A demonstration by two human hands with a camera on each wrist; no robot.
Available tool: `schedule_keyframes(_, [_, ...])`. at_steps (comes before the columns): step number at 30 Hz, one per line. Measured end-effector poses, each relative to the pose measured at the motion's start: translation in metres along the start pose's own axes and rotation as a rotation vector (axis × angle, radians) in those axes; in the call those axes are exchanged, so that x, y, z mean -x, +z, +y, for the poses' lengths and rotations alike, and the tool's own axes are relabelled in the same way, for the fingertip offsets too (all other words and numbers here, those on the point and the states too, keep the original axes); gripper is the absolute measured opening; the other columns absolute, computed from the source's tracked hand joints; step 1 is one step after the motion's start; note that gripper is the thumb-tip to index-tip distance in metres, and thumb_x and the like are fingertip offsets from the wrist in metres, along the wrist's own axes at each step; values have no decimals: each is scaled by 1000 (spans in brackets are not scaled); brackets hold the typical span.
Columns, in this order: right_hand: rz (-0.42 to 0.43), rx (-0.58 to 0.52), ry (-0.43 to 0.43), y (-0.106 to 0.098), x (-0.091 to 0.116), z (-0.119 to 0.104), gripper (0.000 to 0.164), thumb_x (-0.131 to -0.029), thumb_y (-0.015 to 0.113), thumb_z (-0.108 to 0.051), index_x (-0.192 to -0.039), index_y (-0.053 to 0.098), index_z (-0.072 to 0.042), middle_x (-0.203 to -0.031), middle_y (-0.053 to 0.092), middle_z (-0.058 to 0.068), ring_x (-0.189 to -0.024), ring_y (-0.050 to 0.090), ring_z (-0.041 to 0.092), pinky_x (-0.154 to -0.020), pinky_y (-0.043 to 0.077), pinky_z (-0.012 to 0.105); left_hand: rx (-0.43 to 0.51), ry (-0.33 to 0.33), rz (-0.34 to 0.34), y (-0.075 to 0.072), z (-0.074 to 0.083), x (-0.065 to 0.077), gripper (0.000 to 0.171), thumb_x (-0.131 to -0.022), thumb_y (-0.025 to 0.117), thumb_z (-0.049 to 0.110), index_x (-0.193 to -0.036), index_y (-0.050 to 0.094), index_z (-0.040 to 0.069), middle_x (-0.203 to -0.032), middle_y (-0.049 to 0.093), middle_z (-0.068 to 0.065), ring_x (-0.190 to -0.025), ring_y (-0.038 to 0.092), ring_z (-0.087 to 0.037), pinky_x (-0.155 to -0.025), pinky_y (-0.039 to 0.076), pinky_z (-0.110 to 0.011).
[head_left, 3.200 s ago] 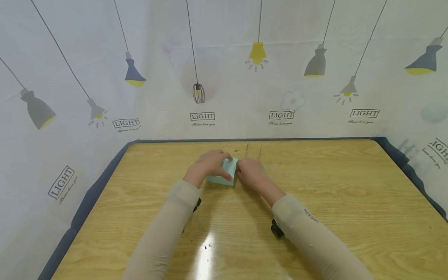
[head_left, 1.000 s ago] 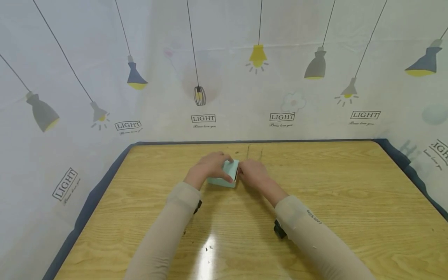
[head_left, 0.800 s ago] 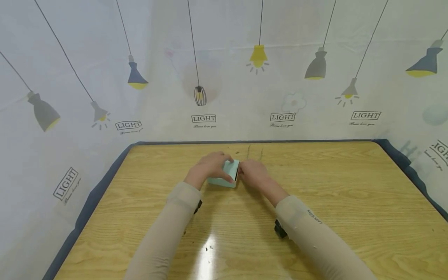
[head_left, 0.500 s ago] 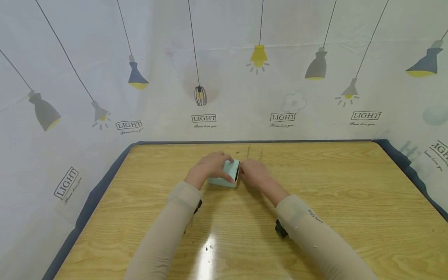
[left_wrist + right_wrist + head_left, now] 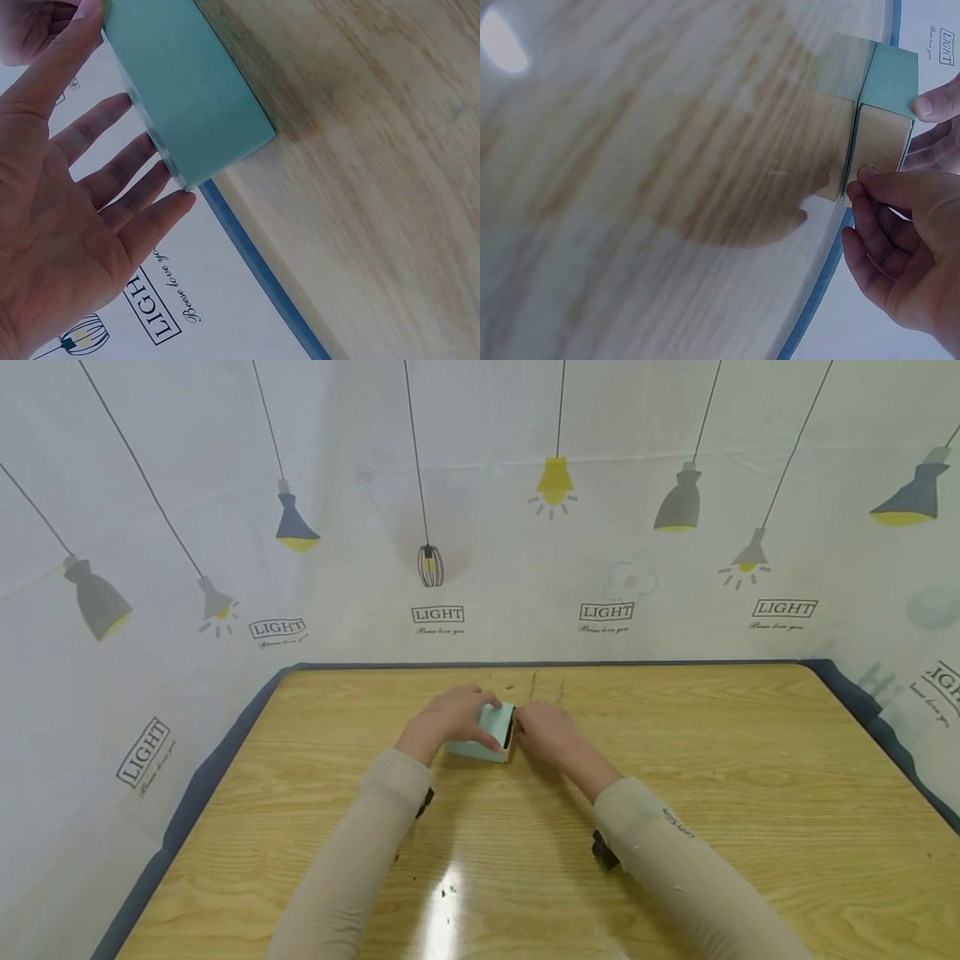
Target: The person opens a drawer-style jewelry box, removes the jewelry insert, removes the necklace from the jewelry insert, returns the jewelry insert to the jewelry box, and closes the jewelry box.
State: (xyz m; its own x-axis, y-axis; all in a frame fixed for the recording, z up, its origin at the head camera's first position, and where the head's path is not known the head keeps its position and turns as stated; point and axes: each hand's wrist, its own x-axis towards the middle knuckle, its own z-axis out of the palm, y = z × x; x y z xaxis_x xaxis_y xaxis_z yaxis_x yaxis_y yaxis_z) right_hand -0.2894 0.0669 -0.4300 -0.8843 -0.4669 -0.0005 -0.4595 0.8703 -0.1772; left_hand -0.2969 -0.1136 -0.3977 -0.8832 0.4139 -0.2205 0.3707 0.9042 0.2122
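Note:
A mint-green drawer box [image 5: 491, 720] lies on the table toward the far side. My left hand [image 5: 447, 714] holds its sleeve from above, thumb toward the near side; in the left wrist view the fingertips [image 5: 180, 199] touch the edge of the sleeve [image 5: 187, 90]. At the box's right end my right hand [image 5: 549, 732] pinches the inner drawer. Its tan end panel [image 5: 881, 135] shows in the right wrist view, the thumb and forefinger [image 5: 866, 176] meeting at its edge. A narrow dark opening [image 5: 509, 731] shows between sleeve and drawer end. What lies inside is hidden.
The wood-grain table [image 5: 712, 793] has a dark blue edge [image 5: 210, 760]. Small dark specks [image 5: 442, 893] and thin marks lie on its top. A white curtain [image 5: 510, 560] printed with lamps stands behind. Black wrist cameras [image 5: 604, 850] sit under both sleeves.
The drawer has slid a little out to the right, and the dark opening has appeared and widened. My right hand has moved slightly right with it; the left stays on the sleeve.

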Motion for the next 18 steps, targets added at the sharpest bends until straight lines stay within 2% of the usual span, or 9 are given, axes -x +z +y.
schedule_keyframes(18, [-11, 9, 3, -1, 1, 0, 11, -96, 66, -18, -92, 70, -9, -89, 73, 5, -82, 69, 21, -70, 59, 36, 16, -2, 6, 1, -1, 0, 76, -77, 81, 55, -142, 53, 26, -147, 51, -5, -128, 52, -25, -102, 49, -44])
